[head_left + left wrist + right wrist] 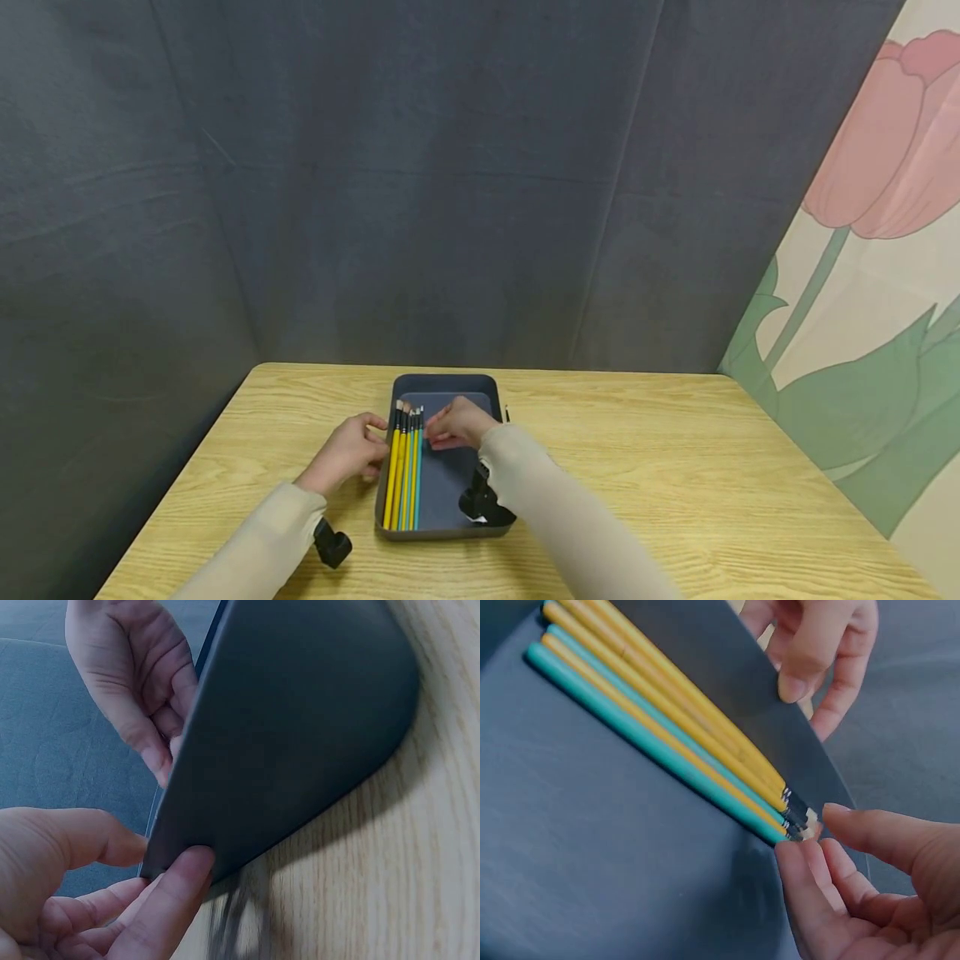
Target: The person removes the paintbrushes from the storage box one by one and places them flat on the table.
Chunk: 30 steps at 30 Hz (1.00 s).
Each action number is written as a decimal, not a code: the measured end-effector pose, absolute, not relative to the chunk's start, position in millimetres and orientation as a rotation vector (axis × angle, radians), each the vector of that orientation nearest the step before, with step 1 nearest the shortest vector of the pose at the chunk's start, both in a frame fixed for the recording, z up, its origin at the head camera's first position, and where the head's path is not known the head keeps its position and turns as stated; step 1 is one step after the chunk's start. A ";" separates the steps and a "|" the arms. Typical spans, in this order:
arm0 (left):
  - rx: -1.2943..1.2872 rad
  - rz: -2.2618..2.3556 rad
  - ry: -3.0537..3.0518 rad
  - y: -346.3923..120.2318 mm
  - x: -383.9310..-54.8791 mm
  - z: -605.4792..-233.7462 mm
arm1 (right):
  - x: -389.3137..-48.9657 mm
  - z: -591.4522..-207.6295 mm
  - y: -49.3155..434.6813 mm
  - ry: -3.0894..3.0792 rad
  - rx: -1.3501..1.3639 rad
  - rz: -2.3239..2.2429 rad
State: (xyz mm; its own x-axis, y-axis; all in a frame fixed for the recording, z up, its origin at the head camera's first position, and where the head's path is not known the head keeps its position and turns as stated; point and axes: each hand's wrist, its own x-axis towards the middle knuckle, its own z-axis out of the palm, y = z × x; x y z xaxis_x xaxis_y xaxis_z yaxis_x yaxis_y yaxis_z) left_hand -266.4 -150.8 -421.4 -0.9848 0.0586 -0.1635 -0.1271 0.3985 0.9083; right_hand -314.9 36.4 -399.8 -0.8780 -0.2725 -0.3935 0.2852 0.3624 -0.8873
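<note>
Several paintbrushes (405, 467) with yellow and turquoise handles lie side by side along the left wall of a dark grey tray (442, 534), bristle ends toward the back. The left hand (352, 450) holds that wall at its rim; in the right wrist view its thumb (791, 686) lies over the inside. Reaching into the tray, the right hand (459, 423) has its fingertips (789, 851) at the bristle ends, beside the outermost turquoise brush. Its thumb stands apart from the fingers. In the left wrist view the tray wall hides part of the right hand.
The tray stands on a wood-grain table (675, 475). A small dark-tipped item (507, 412) shows just outside the tray's right wall, partly hidden by the right sleeve. A dark grey curtain (450, 183) hangs behind, and a tulip-patterned cloth (870, 317) at the right.
</note>
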 end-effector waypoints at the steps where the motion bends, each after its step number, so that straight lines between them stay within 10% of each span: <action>1: -0.054 1.635 2.481 -151.0 -266.3 -420.9 | -315.1 -400.7 35.5 2.157 0.016 -1.530; 30: -0.050 1.624 2.470 -151.3 -267.6 -421.1 | -314.8 -412.3 10.0 2.364 0.142 -1.358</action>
